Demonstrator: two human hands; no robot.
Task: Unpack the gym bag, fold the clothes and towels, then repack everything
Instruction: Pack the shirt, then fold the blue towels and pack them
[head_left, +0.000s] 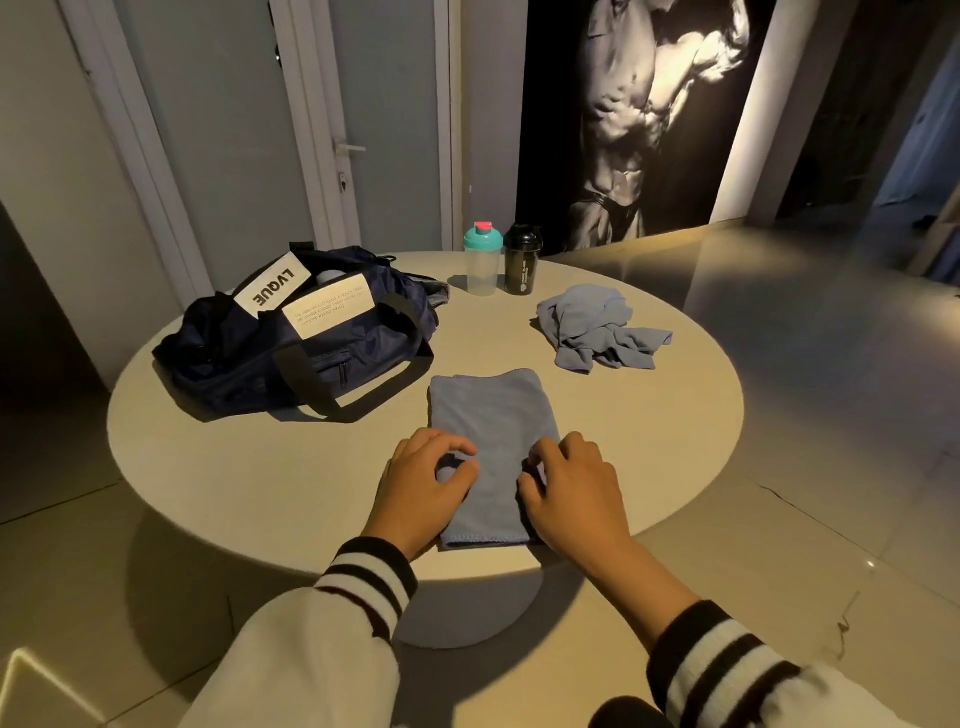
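Note:
A blue towel (491, 415) lies folded into a long strip on the round table (260, 467), its near end at the table's front edge. My left hand (423, 491) pinches the strip's left edge near that end. My right hand (569, 488) pinches the right edge opposite. A second blue cloth (597, 325) lies crumpled at the back right. The navy gym bag (301, 338) sits open at the back left, its black handles draped toward the strip.
Two shaker bottles stand at the table's far edge: a clear one with a teal lid (483, 262) and a black one (522, 262). Grey doors and a large wall poster stand behind the table. Glossy floor tiles stretch to the right.

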